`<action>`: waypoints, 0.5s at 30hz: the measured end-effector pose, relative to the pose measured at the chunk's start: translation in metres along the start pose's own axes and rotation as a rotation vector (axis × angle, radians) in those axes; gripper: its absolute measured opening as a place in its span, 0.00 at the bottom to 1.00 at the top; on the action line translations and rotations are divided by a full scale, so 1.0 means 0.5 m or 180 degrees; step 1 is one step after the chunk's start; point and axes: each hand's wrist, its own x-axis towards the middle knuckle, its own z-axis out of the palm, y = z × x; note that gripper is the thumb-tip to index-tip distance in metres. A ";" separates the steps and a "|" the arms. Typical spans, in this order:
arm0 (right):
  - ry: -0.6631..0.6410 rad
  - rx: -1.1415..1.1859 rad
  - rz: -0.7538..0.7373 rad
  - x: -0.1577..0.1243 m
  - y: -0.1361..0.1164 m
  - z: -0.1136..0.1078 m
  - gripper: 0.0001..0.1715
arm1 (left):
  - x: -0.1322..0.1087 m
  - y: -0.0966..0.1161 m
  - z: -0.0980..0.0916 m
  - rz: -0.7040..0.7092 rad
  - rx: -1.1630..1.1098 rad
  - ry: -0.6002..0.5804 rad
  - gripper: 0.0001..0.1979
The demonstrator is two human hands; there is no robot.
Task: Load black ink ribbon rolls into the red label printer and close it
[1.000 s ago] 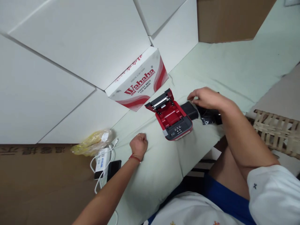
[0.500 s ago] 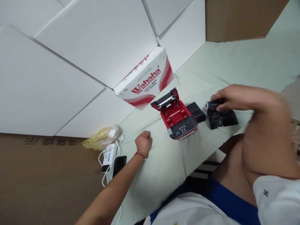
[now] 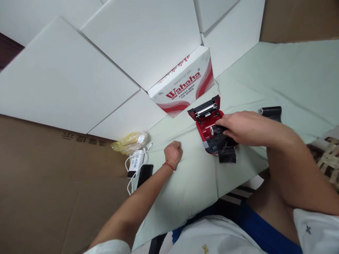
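A small red printer (image 3: 205,118) stands on the pale green cloth with its lid flipped up. My right hand (image 3: 242,127) is over its open bay, fingers closed around a paper roll in black wrapping (image 3: 221,139); the roll's white end shows at the bay and the loose wrapper hangs over the printer's front. My left hand (image 3: 173,152) rests as a fist on the cloth to the printer's left, holding nothing that shows; a red string circles its wrist.
A white and red Wahaha box (image 3: 184,86) leans on white panels behind the printer. Another black-wrapped roll (image 3: 270,112) lies to the right. A yellow bag (image 3: 129,142), a white charger with cable (image 3: 135,163) and a dark phone (image 3: 144,173) lie left. A woven basket (image 3: 327,160) sits at right.
My right hand lifted a black-wrapped roll from the right of the printer and carried it left onto the open bay. My left fist stayed put. The view shifted.
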 end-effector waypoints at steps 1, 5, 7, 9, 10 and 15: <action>-0.0104 -0.0075 0.0107 0.017 -0.015 0.001 0.18 | 0.000 0.000 0.000 0.0000 -0.0006 -0.0002 0.14; -0.0276 -0.0192 0.0528 0.066 -0.055 0.014 0.24 | 0.001 0.000 0.002 -0.0007 -0.0042 -0.0009 0.14; -0.0319 -0.0203 0.0634 0.084 -0.064 0.025 0.24 | 0.001 -0.001 0.004 -0.0014 -0.0062 -0.0015 0.14; -0.0304 -0.0244 0.0685 0.103 -0.067 0.036 0.24 | 0.001 -0.002 0.004 -0.0021 -0.0089 -0.0026 0.14; -0.0284 -0.0264 0.0701 0.112 -0.066 0.042 0.25 | 0.001 -0.003 0.005 -0.0025 -0.0106 -0.0031 0.14; -0.0222 -0.0275 0.0634 0.132 -0.050 0.046 0.28 | 0.002 -0.001 0.002 -0.0041 -0.0231 -0.0031 0.14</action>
